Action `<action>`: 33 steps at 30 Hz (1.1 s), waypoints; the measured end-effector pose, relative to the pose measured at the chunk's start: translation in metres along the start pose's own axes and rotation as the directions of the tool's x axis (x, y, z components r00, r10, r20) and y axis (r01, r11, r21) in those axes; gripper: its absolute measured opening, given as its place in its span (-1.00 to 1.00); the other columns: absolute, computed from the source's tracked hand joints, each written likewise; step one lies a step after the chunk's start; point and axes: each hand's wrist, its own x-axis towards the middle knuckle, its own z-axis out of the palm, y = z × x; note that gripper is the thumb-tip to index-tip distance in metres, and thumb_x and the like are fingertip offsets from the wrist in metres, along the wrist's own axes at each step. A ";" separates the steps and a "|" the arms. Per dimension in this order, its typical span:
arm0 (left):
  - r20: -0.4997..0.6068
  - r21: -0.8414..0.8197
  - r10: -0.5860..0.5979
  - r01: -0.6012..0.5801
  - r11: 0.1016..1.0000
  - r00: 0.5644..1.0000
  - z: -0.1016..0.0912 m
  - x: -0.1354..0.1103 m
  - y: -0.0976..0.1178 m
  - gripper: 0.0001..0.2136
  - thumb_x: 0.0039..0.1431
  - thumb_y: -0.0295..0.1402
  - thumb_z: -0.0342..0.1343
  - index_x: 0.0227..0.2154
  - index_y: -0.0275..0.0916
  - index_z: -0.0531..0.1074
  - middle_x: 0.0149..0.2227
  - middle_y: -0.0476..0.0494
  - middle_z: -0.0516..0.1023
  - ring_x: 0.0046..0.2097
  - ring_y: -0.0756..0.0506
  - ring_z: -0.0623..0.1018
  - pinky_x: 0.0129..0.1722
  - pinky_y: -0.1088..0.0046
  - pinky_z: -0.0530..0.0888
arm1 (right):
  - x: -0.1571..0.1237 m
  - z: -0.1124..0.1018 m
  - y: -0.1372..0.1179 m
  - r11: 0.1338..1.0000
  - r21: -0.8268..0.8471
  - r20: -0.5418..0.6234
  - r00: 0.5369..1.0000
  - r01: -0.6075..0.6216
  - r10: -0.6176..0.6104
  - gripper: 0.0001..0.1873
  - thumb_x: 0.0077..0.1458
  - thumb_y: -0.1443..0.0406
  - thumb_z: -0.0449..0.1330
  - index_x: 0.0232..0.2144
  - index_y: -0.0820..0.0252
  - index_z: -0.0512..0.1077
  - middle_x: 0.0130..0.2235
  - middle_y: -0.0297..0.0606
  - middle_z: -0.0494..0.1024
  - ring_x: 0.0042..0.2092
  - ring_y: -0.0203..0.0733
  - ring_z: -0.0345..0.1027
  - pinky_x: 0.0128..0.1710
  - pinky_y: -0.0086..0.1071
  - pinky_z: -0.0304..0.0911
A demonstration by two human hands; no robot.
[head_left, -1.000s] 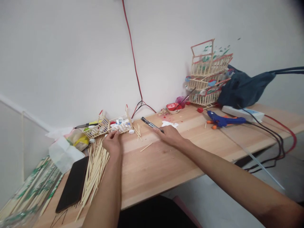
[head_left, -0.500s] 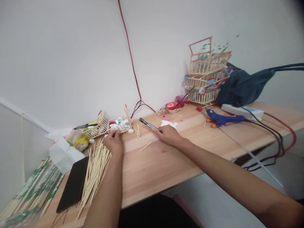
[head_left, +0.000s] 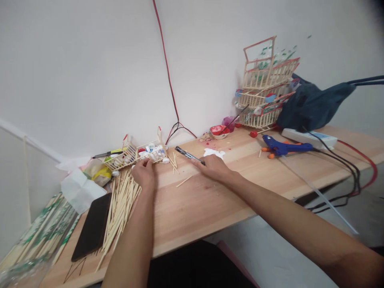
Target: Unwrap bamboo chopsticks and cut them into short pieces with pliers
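Note:
My left hand (head_left: 144, 173) is at the near edge of a small stick basket (head_left: 159, 154) filled with white caps. Its fingers are curled together, and whatever may be between them is hidden. Under that wrist spreads a pile of thin wooden sticks (head_left: 121, 212). My right hand (head_left: 212, 167) is closed around a slim black-and-silver tool (head_left: 187, 154) that looks like a utility knife, its far end pointing left and away from me. Between the hands, a few short stick pieces (head_left: 184, 181) lie on the wooden table (head_left: 180, 224). White tissue (head_left: 214, 153) rests just beyond the right hand.
Stacked stick baskets (head_left: 264, 96) stand at the back right beside a dark blue bag (head_left: 315, 106). A blue glue gun (head_left: 283, 146) with cables lies before a power strip (head_left: 310, 138). A bowl of red paint (head_left: 219, 132) sits near the wall. Leftward are a black phone (head_left: 91, 227) and bagged sticks (head_left: 39, 240).
The camera view has shifted slightly, so the stacked baskets and bag appear a little farther right and higher. Both hands stay in nearly the same place, the right still gripping the tool.

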 end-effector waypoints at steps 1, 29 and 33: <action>0.004 -0.001 0.006 -0.006 1.000 1.000 0.000 0.000 0.001 -0.79 0.01 -0.30 0.12 -0.36 -0.24 0.61 -0.35 -0.18 0.63 -0.27 -0.20 0.54 -0.14 0.28 0.39 | 0.000 0.000 0.000 1.000 -0.003 -0.002 1.000 0.001 -0.001 -0.13 0.17 -0.26 -0.34 -0.53 0.23 0.46 -0.51 -0.14 0.48 -0.44 -0.19 0.27 -0.45 -0.38 -0.06; 0.669 -0.412 0.112 0.241 0.879 0.735 -0.042 -0.070 0.024 -0.75 -0.19 -0.21 0.31 -0.47 -0.30 0.55 -0.53 -0.05 0.52 -0.52 0.02 0.38 -0.50 0.52 0.23 | 0.004 -0.001 0.002 0.995 0.077 -0.008 0.998 -0.060 0.061 -0.13 0.16 -0.27 -0.30 -0.56 0.25 0.47 -0.50 -0.13 0.48 -0.44 -0.20 0.28 -0.46 -0.39 -0.04; 0.617 -0.266 0.239 -0.088 0.960 0.750 -0.035 -0.088 0.041 -0.88 -0.01 -0.31 0.17 -0.50 -0.24 0.54 -0.51 -0.05 0.54 -0.44 -0.05 0.44 -0.41 0.45 0.27 | 0.003 -0.002 0.002 0.994 0.089 0.000 0.998 -0.070 0.070 -0.12 0.15 -0.28 -0.30 -0.53 0.26 0.49 -0.48 -0.13 0.50 -0.43 -0.20 0.30 -0.45 -0.40 -0.03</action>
